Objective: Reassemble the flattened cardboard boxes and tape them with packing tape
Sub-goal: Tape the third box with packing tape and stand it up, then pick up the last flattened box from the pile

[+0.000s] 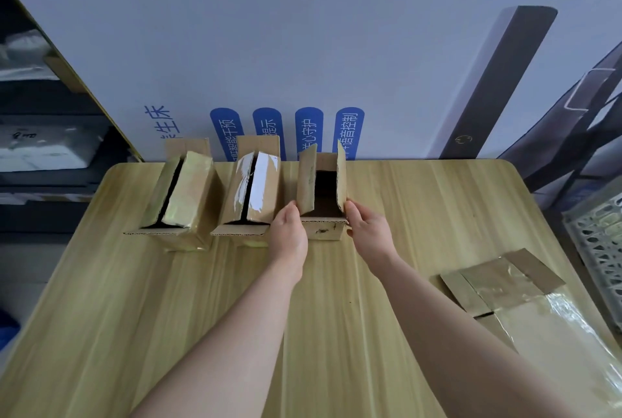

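With both arms extended over wooden table [336,333], third cardboard box [322,195] flanked by both hands at far centre of surface. Left hand [288,232] set against left side of box, fingers held together and lightly curled, thumb tip at lower edge of left upright flap; not closed around anything. Right hand [365,231] set against right side, thumb raised to touch lower edge of right upright flap, remaining fingers curled at front right corner of box; exact contact of those fingers not discernible. Top of third box open: two long flaps upright, dark interior visible between them, near short flap folded outward toward viewer. Two further boxes in same row to left, each apart from its neighbour. Middle box [250,195] just beside left hand, long flaps folded nearly shut with dark slit between, white glossy patches on top. Leftmost box [181,199] likewise nearly shut, surfaces covered in shiny tape, dark slit along centre. Flattened cardboard box [518,300] lying flat at near right of table, well apart from both hands, partly covered in glossy tape. White perforated crate [599,249] beside right table edge. Wall panel with blue labels [308,128] directly behind row of boxes.
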A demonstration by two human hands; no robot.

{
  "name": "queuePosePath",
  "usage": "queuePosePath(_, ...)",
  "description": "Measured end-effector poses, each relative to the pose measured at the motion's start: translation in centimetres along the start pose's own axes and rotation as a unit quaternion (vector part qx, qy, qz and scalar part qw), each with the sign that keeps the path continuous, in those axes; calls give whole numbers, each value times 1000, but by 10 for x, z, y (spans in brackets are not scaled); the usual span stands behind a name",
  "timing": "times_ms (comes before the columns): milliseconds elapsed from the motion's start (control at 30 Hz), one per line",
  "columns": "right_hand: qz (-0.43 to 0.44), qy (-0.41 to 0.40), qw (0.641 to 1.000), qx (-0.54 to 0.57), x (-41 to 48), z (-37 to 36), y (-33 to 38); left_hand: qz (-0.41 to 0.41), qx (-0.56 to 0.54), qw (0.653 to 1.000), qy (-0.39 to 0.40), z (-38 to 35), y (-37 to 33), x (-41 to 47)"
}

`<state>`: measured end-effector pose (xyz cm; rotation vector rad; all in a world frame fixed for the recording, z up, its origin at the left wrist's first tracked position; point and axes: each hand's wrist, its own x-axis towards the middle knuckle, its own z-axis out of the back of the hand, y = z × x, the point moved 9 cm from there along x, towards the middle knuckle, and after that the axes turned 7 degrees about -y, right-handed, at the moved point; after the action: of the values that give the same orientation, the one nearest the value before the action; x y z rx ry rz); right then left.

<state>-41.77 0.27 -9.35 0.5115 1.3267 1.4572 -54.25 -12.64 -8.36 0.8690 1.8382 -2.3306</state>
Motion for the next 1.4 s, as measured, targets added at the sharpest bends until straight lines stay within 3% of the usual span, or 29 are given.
queuePosePath(300, 11, -8, 999, -44, -12, 5, 7, -28, 55, 998, -14, 9, -14, -15)
queuePosePath(500, 61, -18, 985, -162, -48, 17, 17, -117, 198, 973, 27, 18, -28, -49)
queuePosePath(600, 91, -21, 964, -250, -81, 26, 23, -186, 326, 927, 16, 32, -36, -71)
queuePosePath(767, 195, -22, 910, -365, -150, 38, 37, -368, 489, 790, 28, 43, -56, -131)
queuePosePath(900, 251, -41, 866, -430, -212, 54, 40, -451, 552, 699, 59, 53, -48, -188)
queuePosePath(1033, 257, -66, 853, -450, -278, 82, 27, -487, 565, 659, 95, 73, -29, -246)
queuePosePath(1400, 196, -145, 850, -467, -425, 195, -31, -530, 547, 620, 187, 75, 31, -409)
